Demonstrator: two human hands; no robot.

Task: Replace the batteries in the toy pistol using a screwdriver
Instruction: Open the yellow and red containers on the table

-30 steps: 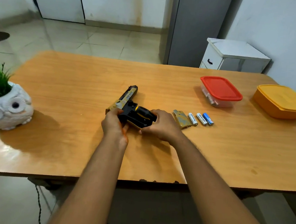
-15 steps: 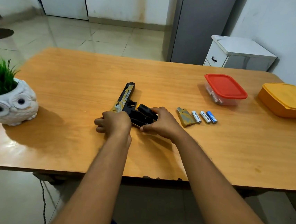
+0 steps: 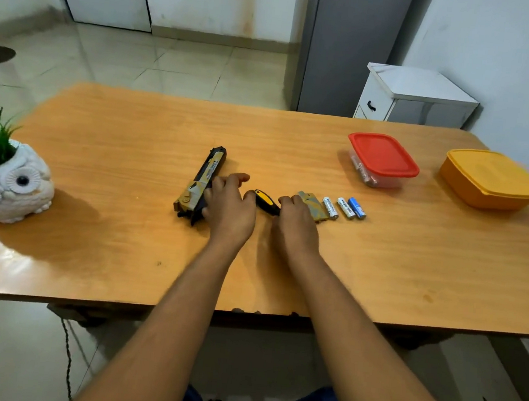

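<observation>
While lying flat on table [image 3: 132,155], toy pistol [image 3: 200,184] partly under relaxed left hand [image 3: 231,205]; screwdriver [image 3: 267,201] between hands. Right hand [image 3: 296,224] loosely curled, grip unclear, touching cover [image 3: 313,205]. Batteries [image 3: 345,207] beside; labels unreadable.

Half a second ago both hands were closed around the grip end of the toy pistol [image 3: 200,185], covering the screwdriver [image 3: 266,201]. Now the left hand [image 3: 231,206] has loosened, its fingers spread and lying over the pistol's grip end, and the right hand [image 3: 296,223] has drawn off to the right, toward the battery cover [image 3: 312,205]. The gap between the hands exposes the screwdriver's yellow-and-black handle lying on the table [image 3: 133,142].
</observation>
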